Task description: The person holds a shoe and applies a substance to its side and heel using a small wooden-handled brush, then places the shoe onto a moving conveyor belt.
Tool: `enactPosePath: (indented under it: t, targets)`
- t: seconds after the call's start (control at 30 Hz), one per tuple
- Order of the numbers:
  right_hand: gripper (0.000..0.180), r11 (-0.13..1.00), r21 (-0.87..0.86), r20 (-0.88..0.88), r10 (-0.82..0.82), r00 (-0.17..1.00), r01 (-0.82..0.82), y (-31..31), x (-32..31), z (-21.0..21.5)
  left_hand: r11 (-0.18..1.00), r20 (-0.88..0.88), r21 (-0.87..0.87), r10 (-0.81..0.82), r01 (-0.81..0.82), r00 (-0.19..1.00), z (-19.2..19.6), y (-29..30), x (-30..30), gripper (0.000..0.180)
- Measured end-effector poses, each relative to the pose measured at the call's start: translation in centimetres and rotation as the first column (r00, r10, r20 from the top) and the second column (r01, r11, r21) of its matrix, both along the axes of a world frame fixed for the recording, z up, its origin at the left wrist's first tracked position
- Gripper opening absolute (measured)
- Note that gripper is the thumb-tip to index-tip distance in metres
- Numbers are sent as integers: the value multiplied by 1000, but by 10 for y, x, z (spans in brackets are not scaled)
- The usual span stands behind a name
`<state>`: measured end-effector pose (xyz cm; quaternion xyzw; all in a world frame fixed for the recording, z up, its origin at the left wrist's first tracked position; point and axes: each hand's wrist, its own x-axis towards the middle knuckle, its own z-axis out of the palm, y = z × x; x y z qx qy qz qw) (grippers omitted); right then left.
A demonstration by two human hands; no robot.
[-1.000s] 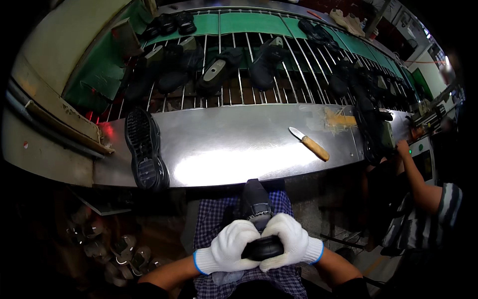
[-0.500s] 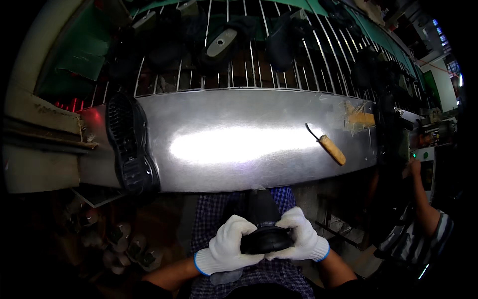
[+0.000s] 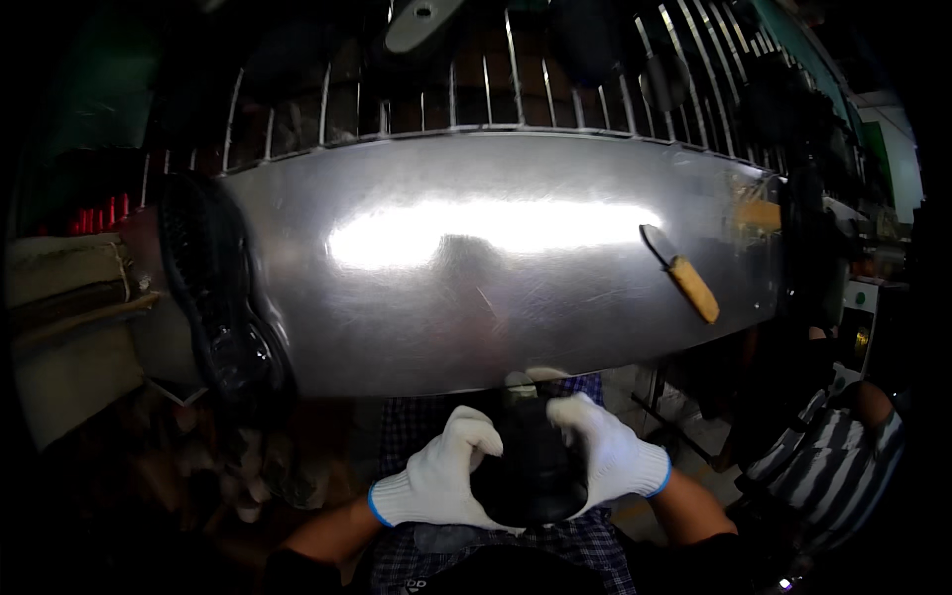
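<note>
- The left hand [image 3: 441, 471], in a white knit glove with a blue cuff edge, is clamped on a black shoe [image 3: 535, 461], curling round its left side with the thumb side uppermost.
- The right hand [image 3: 615, 456], gloved alike, is clamped on the same shoe from the right; some of its fingers are hidden or blurred.
- The shoe is thus between the two hands, above the lap; its details are too dark to tell.
- Below and around the hands, a blue checked cloth [image 3: 585, 560] covers the lap.
- Ahead of both hands lies a shiny metal table [image 3: 397, 317].
- On it, ahead of the right hand and further right, lies a knife [image 3: 692, 288] with a wooden handle, its blade pointing away.
- Ahead of the left hand and well to its left lies an upturned sole [image 3: 213, 278], tread showing.
- Far ahead of the hands, metal bars [image 3: 514, 64] stand beyond the table.
- Right of the right hand, another person's striped garment [image 3: 828, 466] shows.
</note>
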<state>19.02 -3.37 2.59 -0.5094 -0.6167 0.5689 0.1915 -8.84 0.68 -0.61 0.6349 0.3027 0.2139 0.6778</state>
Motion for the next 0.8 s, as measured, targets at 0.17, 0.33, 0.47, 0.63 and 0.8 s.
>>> enactPosePath:
  t: [0.17,0.33,0.47,0.63,0.8]
  targets:
    - [142,995,105,275,-33,961,4,-53,-21,-45,963,-52,237,-118,127,992,17,23,-18,108]
    - [129,931,-358,-299,-182,937,66,-50,-24,-59,979,-281,99,-146,180,949,49,55,-51,99]
    - [94,984,-94,-369,105,923,-149,11,-3,-40,929,24,-173,-327,326,945,57,82,-31,94]
    - [53,801,259,-617,-293,730,540,51,-11,92,720,401,586,140,-371,905,164,55,9,82]
    - [72,336,890,-156,-411,898,308,74,-3,97,280,379,797,457,-535,805,140,73,69,97]
